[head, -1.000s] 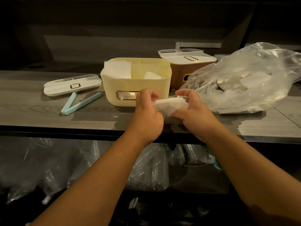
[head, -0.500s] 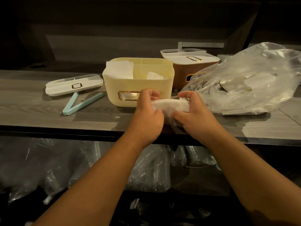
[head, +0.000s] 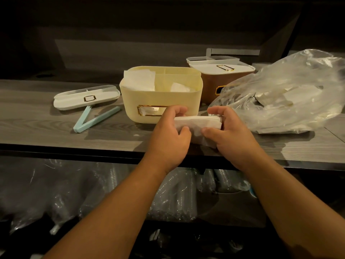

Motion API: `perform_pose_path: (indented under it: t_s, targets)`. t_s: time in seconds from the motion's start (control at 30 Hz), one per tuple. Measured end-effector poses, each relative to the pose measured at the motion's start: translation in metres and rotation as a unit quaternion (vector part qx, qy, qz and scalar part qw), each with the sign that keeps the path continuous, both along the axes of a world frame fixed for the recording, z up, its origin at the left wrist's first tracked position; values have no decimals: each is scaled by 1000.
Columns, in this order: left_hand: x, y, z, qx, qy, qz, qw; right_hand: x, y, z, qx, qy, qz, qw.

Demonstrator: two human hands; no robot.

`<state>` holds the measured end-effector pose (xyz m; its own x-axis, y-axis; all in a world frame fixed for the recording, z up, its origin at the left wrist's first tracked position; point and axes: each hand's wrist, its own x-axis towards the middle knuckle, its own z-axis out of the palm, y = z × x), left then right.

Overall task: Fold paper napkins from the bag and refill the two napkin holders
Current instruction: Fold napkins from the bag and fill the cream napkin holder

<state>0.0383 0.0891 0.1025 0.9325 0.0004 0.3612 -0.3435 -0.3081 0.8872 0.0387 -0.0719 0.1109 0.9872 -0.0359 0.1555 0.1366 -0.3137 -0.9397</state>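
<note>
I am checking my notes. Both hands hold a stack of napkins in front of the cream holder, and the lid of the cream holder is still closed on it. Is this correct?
Not quite. Both hands, left hand and right hand, do hold the napkin stack before the cream holder, but the head view shows that holder open; its lid lies on the counter beside it.

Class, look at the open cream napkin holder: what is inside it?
The cream napkin holder holds white napkins stacked high in its left compartment and a lower pile on the right. Its walls hide how deep either pile goes.
</note>
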Motion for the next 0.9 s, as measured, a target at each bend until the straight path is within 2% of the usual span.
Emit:
perform_pose_path:
  t_s: [0.1,0.2,0.27,0.37,0.5,0.63,0.73,0.8,0.9]
  targets:
    - [-1,2,5,-12,27,-3,1000,1,1,4,18,20,5,1000]
    - [-1,10,35,23,33,-15,999,10,-1,35,33,19,22,999]
    - [1,16,68,28,20,-18,999,21,-1,72,-16,-20,29,999]
    - [16,24,117,44,34,-2,998,46,8,126,-152,-81,43,984]
    - [49,28,151,135,133,-1,982,89,28,162,-350,-84,86,929]
    - [80,28,148,174,242,-7,954,116,44,157,-461,-24,155,874]
    - [94,28,148,264,232,-1,936,129,52,148,-505,-24,181,844]
    - [98,27,148,347,215,-6,913,130,58,144,-542,-25,188,818]
    - [102,23,147,420,209,-24,883,126,64,138,-587,-28,194,785]
